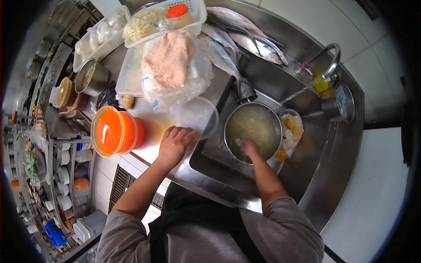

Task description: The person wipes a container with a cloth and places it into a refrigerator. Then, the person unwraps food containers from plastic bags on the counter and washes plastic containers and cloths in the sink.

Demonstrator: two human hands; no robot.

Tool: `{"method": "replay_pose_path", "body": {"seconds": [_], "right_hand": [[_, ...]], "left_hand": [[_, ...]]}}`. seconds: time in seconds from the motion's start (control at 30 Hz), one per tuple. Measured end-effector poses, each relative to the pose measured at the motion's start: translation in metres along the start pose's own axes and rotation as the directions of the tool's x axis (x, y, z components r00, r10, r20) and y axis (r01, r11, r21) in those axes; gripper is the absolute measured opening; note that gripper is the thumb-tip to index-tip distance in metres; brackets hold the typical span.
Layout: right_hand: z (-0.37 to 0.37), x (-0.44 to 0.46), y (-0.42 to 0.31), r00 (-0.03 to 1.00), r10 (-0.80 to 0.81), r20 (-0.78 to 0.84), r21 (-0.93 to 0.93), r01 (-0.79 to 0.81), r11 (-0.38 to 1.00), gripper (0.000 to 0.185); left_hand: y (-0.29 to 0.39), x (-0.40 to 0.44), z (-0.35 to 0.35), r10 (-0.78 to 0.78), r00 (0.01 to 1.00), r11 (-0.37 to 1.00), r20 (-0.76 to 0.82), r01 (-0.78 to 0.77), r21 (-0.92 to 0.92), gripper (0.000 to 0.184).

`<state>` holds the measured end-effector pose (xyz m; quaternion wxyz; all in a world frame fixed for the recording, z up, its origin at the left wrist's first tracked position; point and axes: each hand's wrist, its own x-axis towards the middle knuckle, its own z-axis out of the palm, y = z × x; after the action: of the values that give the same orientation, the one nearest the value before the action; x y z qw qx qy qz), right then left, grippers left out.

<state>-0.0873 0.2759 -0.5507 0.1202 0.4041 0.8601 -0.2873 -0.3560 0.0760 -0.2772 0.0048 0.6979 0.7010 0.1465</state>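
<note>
My right hand (250, 148) reaches over the near rim of a round metal pot (280, 127) standing in the sink. Cloudy, yellowish liquid (254, 122) fills the pot. The fingers are drawn together at the liquid, with a small pale bit at their tips that I cannot make out. On the steel counter, my left hand (176, 140) lies palm down with fingers slightly bent and apart. Close by its fingertips is a clear plastic tub (214, 115); whether they touch it I cannot tell. An orange-red lidded bucket (116, 131) stands left of that hand.
Several whole fish (258, 46) lie at the back of the sink, below a curved tap (335, 61). An opened plastic bag (293, 127) sits right of the pot. Pinkish minced paste (169, 59) on plastic, white baskets (199, 17) and a metal pot (100, 81) stand behind.
</note>
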Motion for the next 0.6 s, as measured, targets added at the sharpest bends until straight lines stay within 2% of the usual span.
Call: {"method": "replay_pose_path", "body": {"seconds": [0.07, 0.1, 0.13, 0.17, 0.2, 0.23, 0.27, 0.3, 0.33, 0.37, 0.4, 0.43, 0.47, 0.5, 0.53, 0.57, 0.6], "right_hand": [[-0.047, -0.011, -0.011, 0.980, 0.051, -0.194, 0.389, 0.029, 0.921, 0.022], [-0.073, -0.020, -0.020, 0.978, 0.068, -0.195, 0.390, 0.014, 0.921, 0.022], [-0.101, -0.029, -0.030, 0.969, 0.092, -0.230, 0.438, 0.018, 0.899, 0.021], [-0.125, -0.042, -0.042, 0.958, 0.115, -0.261, 0.482, 0.026, 0.876, 0.020], [-0.147, -0.060, -0.056, 0.958, 0.124, -0.258, 0.477, 0.015, 0.879, 0.020], [-0.167, -0.078, -0.073, 0.961, 0.104, -0.255, 0.562, 0.060, 0.825, 0.021], [-0.180, -0.090, -0.085, 0.963, 0.082, -0.258, 0.638, 0.106, 0.763, 0.021], [-0.184, -0.098, -0.092, 0.961, 0.087, -0.261, 0.629, 0.101, 0.771, 0.021], [-0.187, -0.106, -0.098, 0.924, 0.183, -0.336, 0.833, 0.201, 0.515, 0.022], [-0.192, -0.112, -0.099, 0.878, 0.298, -0.375, 0.923, 0.323, 0.208, 0.022], [-0.197, -0.117, -0.096, 0.877, 0.358, -0.322, 0.946, 0.312, 0.086, 0.029], [-0.196, -0.116, -0.094, 0.867, 0.374, -0.329, 0.944, 0.316, 0.096, 0.029], [-0.188, -0.109, -0.093, 0.783, 0.578, -0.228, 0.970, 0.236, 0.063, 0.031], [-0.181, -0.104, -0.091, 0.650, 0.751, -0.113, 0.987, 0.163, 0.007, 0.032], [-0.177, -0.102, -0.088, 0.632, 0.767, -0.110, 0.987, 0.162, 0.008, 0.032], [-0.172, -0.099, -0.086, 0.794, 0.607, 0.043, 0.925, 0.198, -0.325, 0.034], [-0.167, -0.096, -0.081, 0.920, 0.372, 0.125, 0.766, 0.149, -0.625, 0.035]], "left_hand": [[0.009, -0.004, 0.000, -0.170, 0.980, 0.957, 0.102, 0.140, 0.252, 0.053], [0.016, -0.001, -0.002, -0.156, 0.982, 0.962, 0.107, 0.127, 0.241, 0.053], [0.027, 0.006, -0.004, -0.172, 0.981, 0.984, 0.089, 0.176, -0.039, 0.061], [0.041, 0.014, -0.002, -0.195, 0.978, 0.925, 0.080, 0.210, -0.317, 0.070], [0.056, 0.028, 0.006, -0.087, 0.995, 0.895, 0.050, 0.100, -0.434, 0.069], [0.069, 0.043, 0.027, -0.020, 0.998, 0.841, 0.063, 0.050, -0.539, 0.073], [0.090, 0.063, 0.032, -0.070, 0.976, 0.756, 0.206, 0.187, -0.627, 0.079], [0.104, 0.081, 0.047, -0.118, 0.938, 0.711, 0.327, 0.310, -0.631, 0.088], [0.115, 0.100, 0.060, -0.185, 0.908, 0.665, 0.375, 0.397, -0.633, 0.077], [0.117, 0.115, 0.080, -0.173, 0.914, 0.662, 0.368, 0.385, -0.644, 0.077], [0.117, 0.130, 0.102, -0.195, 0.934, 0.665, 0.298, 0.349, -0.660, 0.069], [0.121, 0.143, 0.107, -0.212, 0.949, 0.668, 0.232, 0.314, -0.675, 0.062], [0.127, 0.151, 0.113, -0.190, 0.953, 0.662, 0.235, 0.302, -0.686, 0.062], [0.134, 0.157, 0.107, -0.176, 0.941, 0.556, 0.290, 0.338, -0.760, 0.056], [0.139, 0.158, 0.106, -0.157, 0.925, 0.442, 0.346, 0.379, -0.813, 0.050], [0.142, 0.156, 0.116, -0.144, 0.924, 0.437, 0.355, 0.382, -0.815, 0.050], [0.140, 0.149, 0.131, -0.041, 0.975, 0.531, 0.219, 0.207, -0.822, 0.051]]}}
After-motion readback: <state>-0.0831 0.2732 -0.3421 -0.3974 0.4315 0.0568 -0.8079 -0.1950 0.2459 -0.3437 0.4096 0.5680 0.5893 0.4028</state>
